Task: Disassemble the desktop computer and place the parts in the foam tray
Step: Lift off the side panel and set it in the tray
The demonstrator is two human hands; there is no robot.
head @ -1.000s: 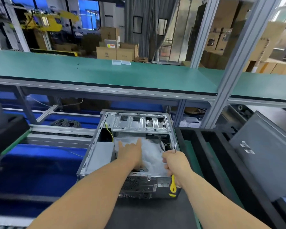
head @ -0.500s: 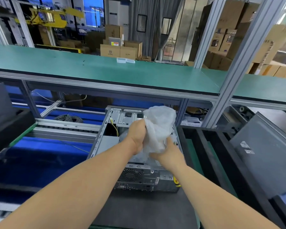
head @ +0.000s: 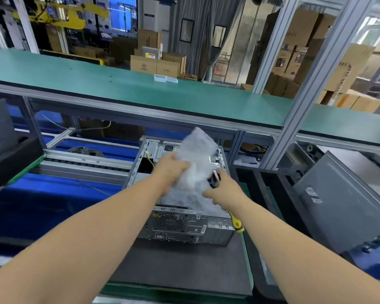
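Observation:
An open desktop computer case (head: 184, 224) lies on a dark mat in front of me, rear panel toward me. My left hand (head: 172, 170) grips a crumpled sheet of white bubble wrap (head: 195, 163) and holds it above the case. My right hand (head: 225, 191) holds a yellow-handled screwdriver (head: 237, 222), whose handle sticks out below the hand, and its fingers touch the lower part of the wrap. The wrap hides most of the case's inside. A black foam tray (head: 270, 194) with long compartments stands to the right of the case.
A grey case side panel (head: 342, 202) leans at the right, beyond the tray. A green shelf (head: 140, 88) runs across above the case on aluminium posts (head: 303, 93). A dark unit (head: 7, 150) sits at the left by a roller conveyor (head: 81, 165). Blue surface lies at the lower left.
The bubble wrap lay flat inside the case one second ago. Both hands have since gathered it and lifted it up out of the case; it now stands taller and unfolded.

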